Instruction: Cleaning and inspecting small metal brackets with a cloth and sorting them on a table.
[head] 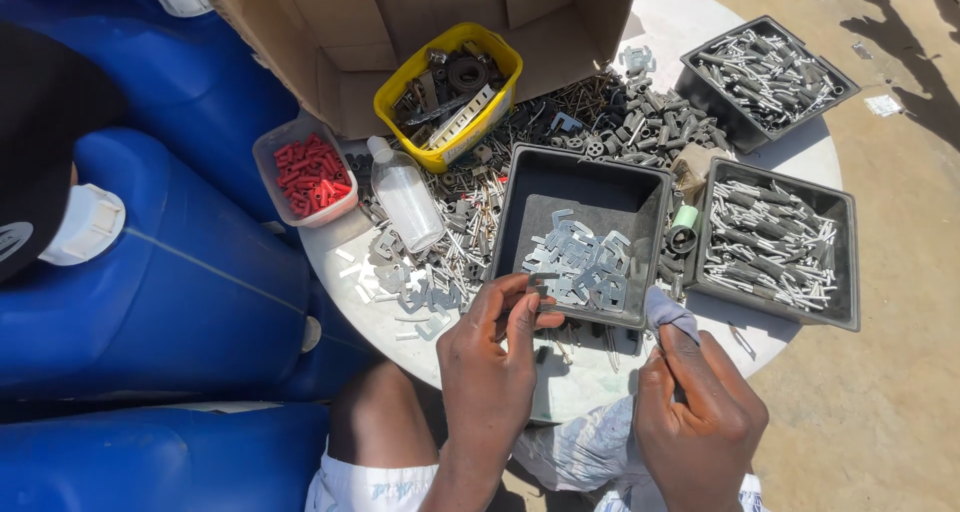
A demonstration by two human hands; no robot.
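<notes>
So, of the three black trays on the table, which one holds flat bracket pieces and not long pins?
The middle black tray, nearest the left hand. It holds flat grey brackets; the two trays to its right are full of long pins.

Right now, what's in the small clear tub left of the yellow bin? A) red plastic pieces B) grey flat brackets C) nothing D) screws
A: the clear tub beside the yellow bin holds a heap of red plastic pieces; the grey flat brackets lie in the middle black tray instead.
</notes>
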